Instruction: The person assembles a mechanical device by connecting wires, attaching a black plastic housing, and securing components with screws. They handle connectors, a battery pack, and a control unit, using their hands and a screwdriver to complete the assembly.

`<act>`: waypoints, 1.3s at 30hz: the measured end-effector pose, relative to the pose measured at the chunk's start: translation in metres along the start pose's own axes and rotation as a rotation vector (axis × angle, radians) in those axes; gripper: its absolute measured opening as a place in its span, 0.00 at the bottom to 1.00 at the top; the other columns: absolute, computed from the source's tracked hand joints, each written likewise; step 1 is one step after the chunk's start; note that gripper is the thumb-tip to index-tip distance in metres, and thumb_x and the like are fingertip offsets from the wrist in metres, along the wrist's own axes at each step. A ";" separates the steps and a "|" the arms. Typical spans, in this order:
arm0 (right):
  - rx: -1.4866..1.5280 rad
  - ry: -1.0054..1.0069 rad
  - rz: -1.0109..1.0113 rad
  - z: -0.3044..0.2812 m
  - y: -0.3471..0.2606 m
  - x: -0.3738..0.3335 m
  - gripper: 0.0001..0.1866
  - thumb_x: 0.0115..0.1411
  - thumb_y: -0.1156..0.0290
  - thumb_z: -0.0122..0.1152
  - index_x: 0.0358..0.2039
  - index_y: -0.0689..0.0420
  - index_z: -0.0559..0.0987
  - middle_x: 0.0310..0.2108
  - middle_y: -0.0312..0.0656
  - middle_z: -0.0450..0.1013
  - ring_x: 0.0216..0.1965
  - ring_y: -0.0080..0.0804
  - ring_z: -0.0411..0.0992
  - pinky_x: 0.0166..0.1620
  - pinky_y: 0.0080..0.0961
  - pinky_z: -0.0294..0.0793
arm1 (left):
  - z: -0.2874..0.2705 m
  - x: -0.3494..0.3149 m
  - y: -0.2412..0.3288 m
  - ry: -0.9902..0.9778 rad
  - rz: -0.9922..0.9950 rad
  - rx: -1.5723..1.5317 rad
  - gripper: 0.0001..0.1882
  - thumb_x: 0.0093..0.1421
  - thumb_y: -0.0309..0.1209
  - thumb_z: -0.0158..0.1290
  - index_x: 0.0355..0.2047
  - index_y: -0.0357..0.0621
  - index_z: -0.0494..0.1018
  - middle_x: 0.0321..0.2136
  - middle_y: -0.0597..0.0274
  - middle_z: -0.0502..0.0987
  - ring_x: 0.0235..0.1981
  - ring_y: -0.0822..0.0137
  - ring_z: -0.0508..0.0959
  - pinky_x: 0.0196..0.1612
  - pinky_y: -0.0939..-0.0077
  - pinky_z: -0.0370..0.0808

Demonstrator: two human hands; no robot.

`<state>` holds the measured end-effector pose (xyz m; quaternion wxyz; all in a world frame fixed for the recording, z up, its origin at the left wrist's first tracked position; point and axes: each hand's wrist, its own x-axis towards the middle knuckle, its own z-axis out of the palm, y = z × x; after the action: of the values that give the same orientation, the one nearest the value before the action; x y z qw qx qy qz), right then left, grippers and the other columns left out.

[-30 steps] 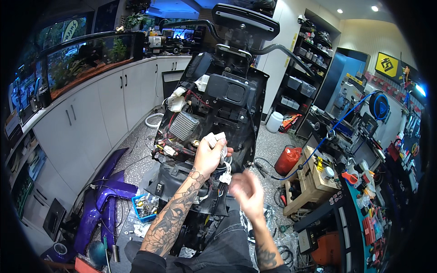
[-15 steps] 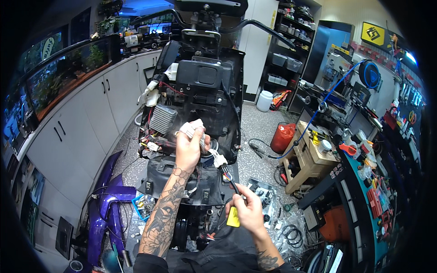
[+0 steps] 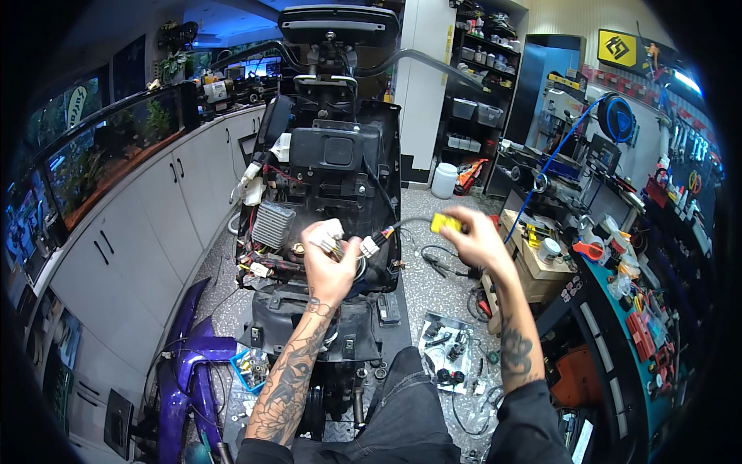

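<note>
My left hand (image 3: 332,269) is closed around a bundle of wires with white plastic connectors (image 3: 330,230) at its top. Beyond the thumb, another white connector (image 3: 369,247) hangs on the bundle, with coloured wires running from it into a black cable (image 3: 413,222). That cable arches across to my right hand (image 3: 483,241), whose fingers pinch it at a yellow tag (image 3: 446,223). Below and behind both hands stands a stripped scooter frame (image 3: 340,193) with a finned metal box (image 3: 275,224) and loose wiring on its left side.
Purple body panels (image 3: 197,348) and a blue tray of small parts (image 3: 252,370) lie at lower left. A tray of parts (image 3: 447,348) sits on the speckled floor at right. Beyond it are a wooden stand (image 3: 537,267) and a cluttered green workbench (image 3: 618,309). White cabinets (image 3: 147,209) line the left.
My right hand has moved up and to the right with the cable and its yellow tag, drawing the cable out sideways. My left hand keeps the connectors. The view has shifted slightly.
</note>
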<state>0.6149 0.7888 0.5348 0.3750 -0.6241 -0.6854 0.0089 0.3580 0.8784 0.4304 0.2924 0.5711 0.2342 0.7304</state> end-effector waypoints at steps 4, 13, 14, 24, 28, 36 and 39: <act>-0.539 -0.157 -0.188 -0.033 -0.044 0.049 0.22 0.49 0.63 0.63 0.46 0.53 0.87 0.40 0.51 0.84 0.43 0.47 0.83 0.51 0.39 0.82 | 0.022 -0.018 0.000 -0.166 -0.041 0.290 0.26 0.57 0.27 0.67 0.51 0.37 0.66 0.39 0.52 0.79 0.36 0.60 0.82 0.42 0.66 0.79; -0.758 -0.196 -0.705 0.043 -0.085 0.057 0.22 0.40 0.66 0.76 0.38 0.56 0.84 0.39 0.40 0.79 0.49 0.40 0.74 0.51 0.42 0.67 | 0.017 -0.020 0.001 -0.114 -0.179 0.238 0.21 0.57 0.26 0.65 0.47 0.38 0.68 0.34 0.54 0.82 0.34 0.65 0.83 0.40 0.68 0.80; -0.728 -0.170 -0.736 0.048 -0.077 0.055 0.23 0.40 0.67 0.76 0.40 0.57 0.83 0.39 0.40 0.79 0.49 0.40 0.73 0.51 0.41 0.67 | 0.018 -0.022 0.000 -0.113 -0.183 0.247 0.20 0.57 0.26 0.65 0.46 0.38 0.68 0.34 0.54 0.82 0.34 0.65 0.83 0.40 0.68 0.80; -0.132 -0.155 -0.798 0.060 -0.075 0.061 0.23 0.52 0.84 0.61 0.50 0.60 0.78 0.44 0.47 0.71 0.44 0.50 0.76 0.45 0.40 0.79 | 0.012 -0.018 -0.010 -0.170 -0.354 -0.068 0.20 0.62 0.24 0.63 0.49 0.39 0.66 0.35 0.58 0.82 0.28 0.73 0.82 0.34 0.74 0.81; -0.197 -0.412 -0.876 0.069 -0.089 0.073 0.27 0.45 0.79 0.72 0.49 0.59 0.79 0.45 0.45 0.71 0.47 0.51 0.77 0.48 0.39 0.81 | 0.016 -0.017 -0.013 -0.194 -0.193 -0.074 0.24 0.63 0.23 0.63 0.55 0.42 0.65 0.35 0.62 0.79 0.27 0.73 0.81 0.27 0.78 0.79; -0.223 0.199 -1.142 0.070 -0.092 0.072 0.23 0.45 0.75 0.74 0.44 0.59 0.80 0.43 0.43 0.76 0.48 0.45 0.77 0.50 0.36 0.78 | 0.010 -0.011 0.001 0.038 -0.408 -0.180 0.19 0.61 0.24 0.64 0.50 0.34 0.73 0.27 0.60 0.82 0.21 0.73 0.82 0.23 0.77 0.78; -0.110 0.274 -0.790 0.063 -0.078 0.051 0.19 0.54 0.75 0.74 0.47 0.61 0.81 0.42 0.46 0.76 0.41 0.45 0.78 0.44 0.34 0.80 | 0.006 -0.014 -0.004 0.045 -0.358 -0.184 0.19 0.62 0.25 0.63 0.52 0.34 0.73 0.28 0.60 0.83 0.21 0.73 0.82 0.23 0.78 0.78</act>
<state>0.5189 0.8439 0.5524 0.4032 -0.3279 -0.8152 -0.2555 0.3672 0.8713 0.4195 0.4630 0.4747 0.2709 0.6978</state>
